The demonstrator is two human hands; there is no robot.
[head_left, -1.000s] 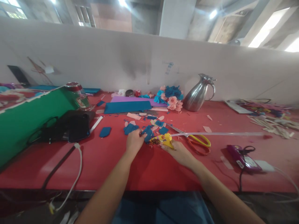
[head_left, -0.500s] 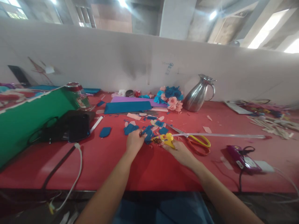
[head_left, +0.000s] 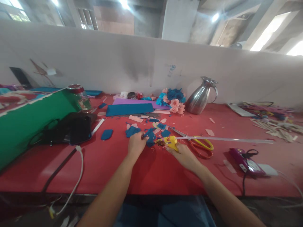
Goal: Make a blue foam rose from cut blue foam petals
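My right hand is wrapped round a yellow hot glue gun, its nozzle pointing left. A long clear glue stick runs out of the gun's back to the right. With fingers pinched, my left hand holds a dark blue paper piece just left of the nozzle. Whether nozzle and paper touch, I cannot tell. Blue petal-shaped cut-outs lie beyond my left hand, and another blue cut-out lies farther left. Scissors with red and yellow handles lie open under the glue stick.
At the back stand blue and pink paper flowers and a steel jug. Folded blue paper lies nearby. Leftward are a phone, a jar and a green board. A purple device with cables sits right.
The glue gun and its stick have shifted slightly to the right. My left hand stays nearly in place with the blue paper.
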